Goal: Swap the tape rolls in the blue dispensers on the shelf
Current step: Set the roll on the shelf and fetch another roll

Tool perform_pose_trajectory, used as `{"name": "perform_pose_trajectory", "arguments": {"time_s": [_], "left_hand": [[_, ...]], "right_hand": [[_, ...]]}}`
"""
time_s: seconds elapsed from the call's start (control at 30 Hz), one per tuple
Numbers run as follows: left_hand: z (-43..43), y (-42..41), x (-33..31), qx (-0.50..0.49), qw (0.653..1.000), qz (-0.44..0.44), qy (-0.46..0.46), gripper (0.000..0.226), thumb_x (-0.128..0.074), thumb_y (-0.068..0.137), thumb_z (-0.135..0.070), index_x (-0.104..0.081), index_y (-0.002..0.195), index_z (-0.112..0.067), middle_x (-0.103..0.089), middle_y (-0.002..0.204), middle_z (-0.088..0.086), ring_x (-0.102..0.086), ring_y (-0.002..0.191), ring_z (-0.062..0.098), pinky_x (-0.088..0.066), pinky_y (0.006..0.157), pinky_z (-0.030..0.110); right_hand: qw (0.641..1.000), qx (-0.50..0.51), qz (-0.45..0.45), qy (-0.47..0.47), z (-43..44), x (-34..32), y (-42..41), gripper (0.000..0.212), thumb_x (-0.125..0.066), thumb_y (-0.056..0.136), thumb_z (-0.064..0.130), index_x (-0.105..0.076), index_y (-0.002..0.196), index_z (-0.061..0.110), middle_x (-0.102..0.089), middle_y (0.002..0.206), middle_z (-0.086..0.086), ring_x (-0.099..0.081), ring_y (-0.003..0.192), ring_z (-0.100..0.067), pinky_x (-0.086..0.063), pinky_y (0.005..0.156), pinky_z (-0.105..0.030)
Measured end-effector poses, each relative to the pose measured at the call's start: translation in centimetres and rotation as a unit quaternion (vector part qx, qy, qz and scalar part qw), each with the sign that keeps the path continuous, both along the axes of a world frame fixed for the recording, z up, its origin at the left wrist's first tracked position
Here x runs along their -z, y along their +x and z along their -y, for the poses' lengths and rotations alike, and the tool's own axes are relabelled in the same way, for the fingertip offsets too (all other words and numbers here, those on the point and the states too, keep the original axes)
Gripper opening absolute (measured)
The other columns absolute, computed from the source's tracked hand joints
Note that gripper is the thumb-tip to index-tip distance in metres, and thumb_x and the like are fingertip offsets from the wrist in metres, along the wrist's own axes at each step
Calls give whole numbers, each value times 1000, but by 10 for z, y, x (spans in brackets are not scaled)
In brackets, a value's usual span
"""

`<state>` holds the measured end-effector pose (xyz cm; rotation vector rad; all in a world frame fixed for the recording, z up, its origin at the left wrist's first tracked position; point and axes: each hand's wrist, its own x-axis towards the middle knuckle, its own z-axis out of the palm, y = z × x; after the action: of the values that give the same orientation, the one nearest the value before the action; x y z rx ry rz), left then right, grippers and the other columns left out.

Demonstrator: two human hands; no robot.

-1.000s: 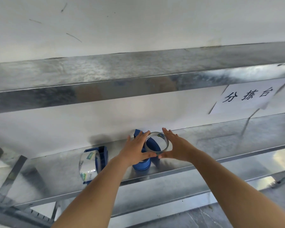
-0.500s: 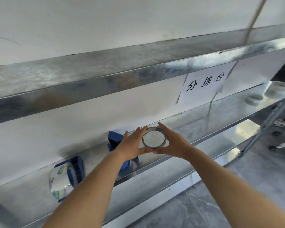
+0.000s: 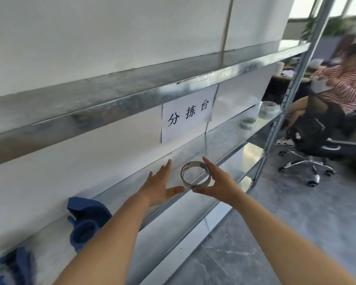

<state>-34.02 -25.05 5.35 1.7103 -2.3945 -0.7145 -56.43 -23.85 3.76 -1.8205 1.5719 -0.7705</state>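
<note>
**Pinching a nearly spent tape roll over the shelf**

Gripping the thin tape roll (image 3: 190,163) with the right hand (image 3: 218,186): fingers together along its 2 o'clock rim, thumb spread wide and pressing at 6 o'clock. Holding the left hand (image 3: 160,188) flat at the roll's 9 o'clock, fingers straight and close together, thumb tip reaching toward the rim at 7 o'clock; too close to tell whether touching. Showing the roll's hollow toward the camera, above the front part of the shelf (image 3: 220,140).

Down at 7 o'clock from the hands, well apart from the roll: a blue dispenser (image 3: 88,221) on the shelf, hub bare. Further out at 8 o'clock, in the frame corner: a second blue dispenser (image 3: 14,266), blurred.

At 12 o'clock from the roll, a paper sign (image 3: 186,118). At 2 o'clock, near the shelf's far end, two clear round containers (image 3: 247,122). At 3 o'clock, a seated person (image 3: 341,87) on a wheeled chair (image 3: 317,153).
</note>
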Motion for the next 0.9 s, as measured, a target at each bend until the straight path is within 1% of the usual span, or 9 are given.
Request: {"name": "perform_pose_trajectory", "arguments": {"time_s": [0.07, 0.17, 0.33, 0.4, 0.47, 0.5, 0.63, 0.77, 0.9], "left_hand": [[7, -23, -2, -1, 1000, -7, 5, 97, -40, 86, -66, 17, 149, -20, 8, 159, 0, 6, 147, 17, 8, 117, 39], [18, -58, -6, -16, 999, -30, 20, 89, -34, 89, -66, 14, 150, -23, 8, 159, 0, 11, 146, 14, 11, 117, 38], [29, -126, -11, 5, 999, -35, 9, 82, -32, 94, -58, 14, 150, -19, 15, 158, -4, 16, 145, 14, 11, 115, 36], [38, -150, -3, 34, 999, -34, -3, 91, -29, 87, -69, 15, 149, -20, 16, 158, -4, 15, 144, 10, 12, 117, 36], [46, -173, 1, 59, 998, -22, -7, 109, -16, 67, -87, 15, 149, -21, 16, 157, -8, 16, 144, 7, 13, 117, 37], [48, -185, 2, 71, 997, -12, -10, 113, -11, 62, -90, 15, 149, -22, 17, 157, -9, 15, 144, 7, 13, 117, 37], [54, -231, -5, 112, 993, -10, -45, 88, -28, 88, -69, 12, 150, -22, 14, 158, -7, 13, 145, 9, 12, 117, 39], [62, -271, -13, 145, 988, 0, -59, 83, -30, 91, -64, 10, 151, -21, 11, 159, -6, 11, 146, 10, 11, 117, 40], [73, -303, -13, 175, 982, 15, -74, 82, -30, 92, -62, 6, 151, -18, 8, 160, -3, 8, 146, 12, 7, 118, 43]], "right_hand": [[999, 30, 8, 7, 0, -3, -31, 112, -81, 59, 60, -20, 150, 39, -48, 142, 13, -41, 135, -11, -35, 111, -32], [997, 70, 13, 12, -1, -7, -76, 112, -83, 61, 54, -18, 150, 39, -47, 142, 17, -39, 135, -8, -33, 108, -25], [992, 121, 8, 32, -8, -8, -148, 119, -79, 52, 66, -15, 150, 43, -46, 143, 16, -40, 135, -11, -36, 109, -31], [990, 136, 1, 31, -12, -10, -175, 116, -81, 57, 61, -15, 151, 39, -44, 144, 16, -39, 136, -10, -35, 107, -27], [987, 157, 2, 35, -18, -11, -200, 113, -82, 61, 57, -16, 151, 38, -42, 146, 15, -38, 136, -10, -34, 107, -26], [986, 165, -2, 35, -21, -12, -212, 113, -82, 61, 57, -16, 151, 39, -41, 147, 15, -38, 136, -10, -34, 107, -27], [981, 194, 9, 23, -35, -21, -250, 110, -84, 63, 49, -18, 151, 36, -46, 139, 17, -43, 132, -11, -37, 108, -32], [974, 223, 17, 25, -45, -24, -281, 114, -85, 62, 50, -15, 152, 34, -43, 147, 11, -41, 135, -12, -33, 112, -35], [963, 265, 47, 34, -52, -18, -308, 115, -86, 61, 48, -16, 151, 37, -47, 143, 13, -45, 130, -11, -36, 110, -32]]}}
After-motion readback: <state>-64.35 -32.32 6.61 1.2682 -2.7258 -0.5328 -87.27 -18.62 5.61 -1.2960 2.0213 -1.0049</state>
